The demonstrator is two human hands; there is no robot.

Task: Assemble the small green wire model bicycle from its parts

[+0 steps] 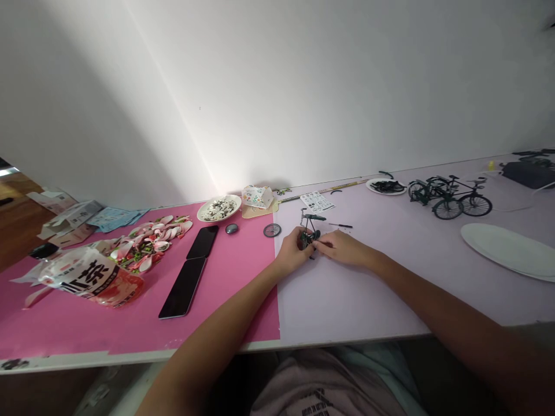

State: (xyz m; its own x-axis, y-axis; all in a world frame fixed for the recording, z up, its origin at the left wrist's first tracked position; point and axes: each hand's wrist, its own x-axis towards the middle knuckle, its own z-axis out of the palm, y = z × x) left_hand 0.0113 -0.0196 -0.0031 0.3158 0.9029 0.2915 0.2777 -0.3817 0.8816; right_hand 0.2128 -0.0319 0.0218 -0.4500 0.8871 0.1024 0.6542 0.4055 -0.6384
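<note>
Between my two hands, over the seam of the pink and pale lilac table covering, is a small dark model bicycle (313,218), partly hidden by my fingers. My left hand (293,249) is closed around its lower left side. From the right, my right hand (338,247) pinches at the lower part of the model; any small piece between those fingertips is too small to make out. A loose spoked wheel (272,230) lies flat to the left of my hands. Just behind my right hand rests a thin dark screwdriver (340,225), with tiny specks near it.
Assembled model bicycles (462,199) stand at the right, near a plate of dark parts (387,186) and a white oval plate (509,248). A printed sheet (318,201) lies behind my hands. On the left are phones (184,287), a bowl (219,208) and a drink bottle (91,277).
</note>
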